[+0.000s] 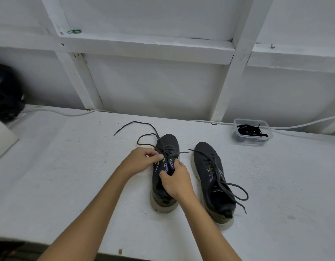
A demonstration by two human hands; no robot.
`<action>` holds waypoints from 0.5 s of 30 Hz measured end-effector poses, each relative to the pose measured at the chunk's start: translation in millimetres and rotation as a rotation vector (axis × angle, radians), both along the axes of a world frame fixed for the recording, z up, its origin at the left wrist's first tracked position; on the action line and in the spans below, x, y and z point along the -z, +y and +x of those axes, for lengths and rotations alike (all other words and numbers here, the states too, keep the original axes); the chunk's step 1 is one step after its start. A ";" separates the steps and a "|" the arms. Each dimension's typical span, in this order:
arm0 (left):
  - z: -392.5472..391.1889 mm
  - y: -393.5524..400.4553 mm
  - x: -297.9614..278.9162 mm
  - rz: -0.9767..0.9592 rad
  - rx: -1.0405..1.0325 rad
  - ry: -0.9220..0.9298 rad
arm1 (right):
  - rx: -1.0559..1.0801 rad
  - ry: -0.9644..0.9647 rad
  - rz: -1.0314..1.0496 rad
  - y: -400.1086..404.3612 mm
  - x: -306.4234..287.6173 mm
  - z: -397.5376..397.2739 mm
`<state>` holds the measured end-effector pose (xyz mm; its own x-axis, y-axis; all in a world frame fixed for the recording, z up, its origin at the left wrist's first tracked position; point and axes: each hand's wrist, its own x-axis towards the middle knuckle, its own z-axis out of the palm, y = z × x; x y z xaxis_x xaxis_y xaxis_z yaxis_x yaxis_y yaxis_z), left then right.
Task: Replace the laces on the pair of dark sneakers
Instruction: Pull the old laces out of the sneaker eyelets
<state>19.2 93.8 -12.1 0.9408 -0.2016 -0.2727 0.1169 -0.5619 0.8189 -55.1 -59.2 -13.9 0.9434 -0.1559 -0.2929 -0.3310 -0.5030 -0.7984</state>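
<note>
Two dark sneakers with pale soles stand side by side on the white table (68, 176), toes pointing away from me. My left hand (142, 160) pinches the dark lace (144, 129) at the upper eyelets of the left sneaker (167, 146). Its loose ends trail over the table beyond the toe. My right hand (177, 180) grips the tongue area of that same shoe, fingers curled over the opening. The right sneaker (212, 178) is still laced, with its lace (236, 191) untied and looping off its right side.
A clear plastic box (252, 131) holding black laces sits at the back right of the table. White cables (59, 112) run along the wall. A black rounded object (6, 93) stands at the far left, with a pale slab (2, 138) in front of it.
</note>
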 end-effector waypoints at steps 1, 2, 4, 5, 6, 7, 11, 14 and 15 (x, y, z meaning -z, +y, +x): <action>-2.0 -5.2 2.7 -0.022 -0.011 -0.025 | -0.002 0.003 -0.004 -0.4 -0.2 0.4; -3.5 -9.5 5.1 -0.028 -0.028 -0.057 | -0.002 0.009 -0.006 -0.6 0.1 0.6; -3.1 -12.9 8.4 -0.015 -0.073 -0.113 | 0.001 0.008 -0.005 -0.4 1.0 1.0; -2.0 -12.4 9.4 -0.034 -0.112 -0.122 | 0.004 0.005 -0.005 -0.2 1.4 1.1; -0.5 -10.7 10.0 -0.096 -0.181 -0.109 | 0.004 0.005 -0.004 0.0 1.6 1.1; 0.8 -8.9 9.4 -0.206 -0.270 -0.076 | 0.003 0.011 -0.003 0.3 1.7 1.0; 4.3 -0.9 9.1 -0.422 -0.454 0.025 | 0.004 0.025 0.002 0.3 1.2 0.9; 0.1 -0.5 13.3 -0.303 -0.267 0.083 | 0.007 0.012 0.006 0.0 2.9 0.4; -2.0 -1.5 13.5 -0.265 -0.174 0.098 | 0.005 0.006 0.003 -0.1 3.1 0.3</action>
<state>17.2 92.3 -25.6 0.9393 -0.1157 -0.3231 0.2780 -0.2956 0.9140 -54.8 -59.3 -17.0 0.9407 -0.1600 -0.2992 -0.3386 -0.4992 -0.7976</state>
